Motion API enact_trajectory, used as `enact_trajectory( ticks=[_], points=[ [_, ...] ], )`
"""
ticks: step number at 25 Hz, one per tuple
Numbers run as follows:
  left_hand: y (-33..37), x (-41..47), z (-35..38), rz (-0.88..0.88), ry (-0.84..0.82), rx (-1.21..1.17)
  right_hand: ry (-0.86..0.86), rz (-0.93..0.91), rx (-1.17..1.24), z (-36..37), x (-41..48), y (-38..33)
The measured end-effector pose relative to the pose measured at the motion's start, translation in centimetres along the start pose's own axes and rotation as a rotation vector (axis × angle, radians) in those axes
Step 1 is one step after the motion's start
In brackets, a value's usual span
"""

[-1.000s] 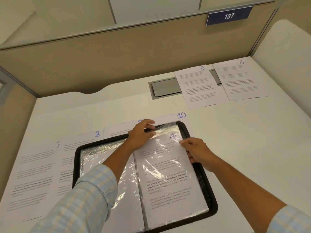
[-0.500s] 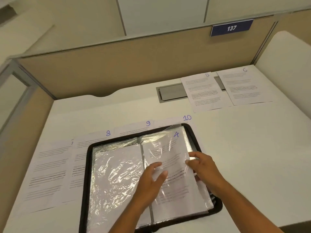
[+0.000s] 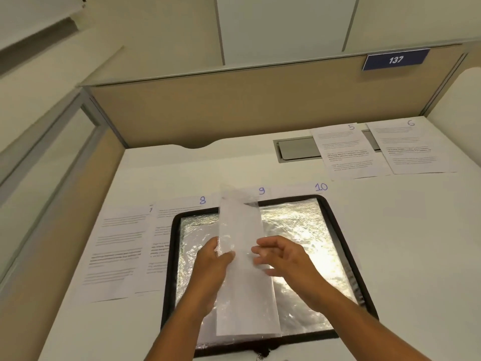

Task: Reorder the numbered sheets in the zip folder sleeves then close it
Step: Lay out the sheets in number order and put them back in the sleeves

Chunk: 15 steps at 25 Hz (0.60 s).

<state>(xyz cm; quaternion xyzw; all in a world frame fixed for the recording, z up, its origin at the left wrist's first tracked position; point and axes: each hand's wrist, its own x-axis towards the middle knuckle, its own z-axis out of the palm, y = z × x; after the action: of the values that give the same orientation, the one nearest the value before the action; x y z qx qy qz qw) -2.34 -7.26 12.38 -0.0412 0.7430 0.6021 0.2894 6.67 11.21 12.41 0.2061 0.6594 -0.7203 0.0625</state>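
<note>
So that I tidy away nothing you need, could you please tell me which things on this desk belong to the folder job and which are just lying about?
Belong: zip folder; raised sleeve, held by the left hand, right hand open by it; sheet 5, sheet 6, sheet 7, sheet 8, sheet 9, sheet 10.
Just lying about: cable hatch; plate 137.

Mostly under the zip folder (image 3: 346,230): sheet 9 (image 3: 262,191) and sheet 10 (image 3: 321,187), top strips only; sheet 8 (image 3: 182,207), right part covered. Sheet 7 (image 3: 117,251): numeral half covered by sheet 8. Printed text throughout: too small to read. The raised sleeve (image 3: 242,282): blurred, number unseen, hiding the fingers of the left hand (image 3: 210,267) gripping it. The right hand (image 3: 283,259): fingertips blurred, contact uncertain. Forearms: cut off below.
</note>
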Motion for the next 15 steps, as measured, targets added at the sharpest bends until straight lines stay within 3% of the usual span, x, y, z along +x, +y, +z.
enact_trajectory(
  ticks=[5,12,15],
  points=[
    [-3.4,1.5,-7.0,-0.099,0.186,0.015,0.072,-0.075,-0.400,0.6,2.3,5.0],
    [-8.8,3.5,-11.4,-0.196,0.314,0.048,-0.119,-0.164,-0.852,3.5,3.1,9.7],
    [-9.7,3.5,-11.7,-0.156,0.377,0.134,-0.253,-0.209,-1.164,4.9,3.5,9.8]
  ],
)
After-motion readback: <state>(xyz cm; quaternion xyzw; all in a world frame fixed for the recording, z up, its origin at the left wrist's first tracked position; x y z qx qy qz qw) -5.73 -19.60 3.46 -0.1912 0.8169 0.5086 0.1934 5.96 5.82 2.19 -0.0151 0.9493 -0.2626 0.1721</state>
